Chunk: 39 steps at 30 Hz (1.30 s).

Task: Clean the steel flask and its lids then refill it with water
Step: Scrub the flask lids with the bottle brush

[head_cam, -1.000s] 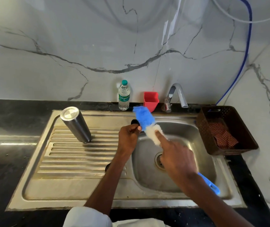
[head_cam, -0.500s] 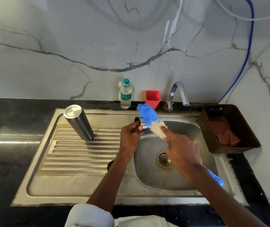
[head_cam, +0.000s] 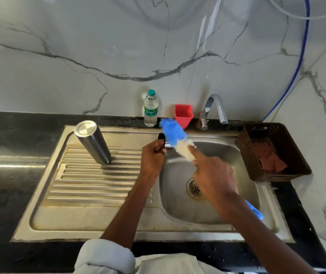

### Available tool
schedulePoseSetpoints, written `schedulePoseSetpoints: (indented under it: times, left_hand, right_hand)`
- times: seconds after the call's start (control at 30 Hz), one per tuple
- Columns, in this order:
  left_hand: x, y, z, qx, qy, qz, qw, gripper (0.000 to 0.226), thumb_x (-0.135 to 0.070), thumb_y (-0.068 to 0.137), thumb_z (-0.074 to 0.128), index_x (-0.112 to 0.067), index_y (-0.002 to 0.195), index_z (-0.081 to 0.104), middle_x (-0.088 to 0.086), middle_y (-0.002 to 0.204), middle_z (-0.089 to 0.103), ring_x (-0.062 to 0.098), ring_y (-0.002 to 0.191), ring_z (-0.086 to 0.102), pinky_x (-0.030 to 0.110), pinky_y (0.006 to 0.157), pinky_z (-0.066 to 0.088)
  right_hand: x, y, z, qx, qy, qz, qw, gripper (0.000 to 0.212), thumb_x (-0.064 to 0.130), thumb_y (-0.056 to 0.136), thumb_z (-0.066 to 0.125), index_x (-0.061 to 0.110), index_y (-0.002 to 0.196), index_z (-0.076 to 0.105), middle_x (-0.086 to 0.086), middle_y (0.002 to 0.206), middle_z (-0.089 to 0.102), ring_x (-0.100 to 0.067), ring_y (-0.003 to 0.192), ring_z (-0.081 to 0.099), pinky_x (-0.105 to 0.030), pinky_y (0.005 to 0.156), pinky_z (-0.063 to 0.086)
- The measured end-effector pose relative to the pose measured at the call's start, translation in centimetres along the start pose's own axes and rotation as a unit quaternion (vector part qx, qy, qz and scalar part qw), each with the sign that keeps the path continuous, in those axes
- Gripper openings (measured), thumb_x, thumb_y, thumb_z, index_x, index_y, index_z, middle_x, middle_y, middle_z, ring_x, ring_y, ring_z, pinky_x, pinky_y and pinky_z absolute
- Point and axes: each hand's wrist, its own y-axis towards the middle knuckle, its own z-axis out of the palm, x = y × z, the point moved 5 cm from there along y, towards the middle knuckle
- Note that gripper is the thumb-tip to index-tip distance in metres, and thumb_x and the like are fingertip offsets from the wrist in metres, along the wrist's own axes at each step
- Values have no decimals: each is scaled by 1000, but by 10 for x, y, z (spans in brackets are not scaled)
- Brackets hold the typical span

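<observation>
Your left hand (head_cam: 152, 155) grips a small black-and-steel lid (head_cam: 163, 142) over the far left edge of the sink basin (head_cam: 227, 155). Your right hand (head_cam: 214, 177) holds the blue-and-white bottle brush (head_cam: 178, 141), index finger laid along the bristles, brush head against the lid. Steel flask (head_cam: 92, 142) stands upside down on the drainboard (head_cam: 91, 186), left, well apart from both hands. Water bottle (head_cam: 150, 108), red cup (head_cam: 183, 115) and tap (head_cam: 215, 109) sit far. Brown basket (head_cam: 276, 175) right.
</observation>
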Motion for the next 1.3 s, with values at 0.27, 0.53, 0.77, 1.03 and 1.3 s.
schedulePoseSetpoints:
  times: [0.27,0.53,0.77,1.03,1.3]
  left_hand:
    - [2,2,-1,-8,61,30,998,36,15,85,64,-15,95,80,2,95,81,19,94,75,42,96,59]
    - [-7,3,-4,13,62,54,997,22,15,71,55,-6,68,50,-3,64,44,18,69,42,37,76,42]
    - [-19,-10,-4,45,-37,41,997,17,1,87,69,1,103,73,16,98,78,26,93,74,38,85,60]
    - [-21,-6,-5,61,-16,25,998,26,-3,90,65,-13,111,78,8,105,80,29,103,74,45,97,59]
    - [-2,-10,-2,28,-323,-202,924,27,-9,96,52,-2,115,71,16,111,77,30,107,73,35,103,52]
  right_hand:
    - [9,5,-9,-1,-16,-3,1000,74,16,94,48,42,157,22,-14,111,68,-37,98,66,-41,74,49]
    - [12,0,-15,-21,14,-7,1000,73,17,95,49,45,157,23,-12,111,69,-35,96,67,-41,73,49]
    - [23,-18,-10,-17,-18,-48,999,73,17,94,48,39,158,20,-12,107,68,-35,95,66,-38,69,42]
    - [23,-24,-12,-12,-22,-62,998,72,20,96,48,37,158,17,-8,107,70,-31,91,67,-40,69,49]
    - [23,-5,-6,-16,1,-31,999,72,17,94,50,36,157,21,-10,103,70,-34,89,68,-40,67,49]
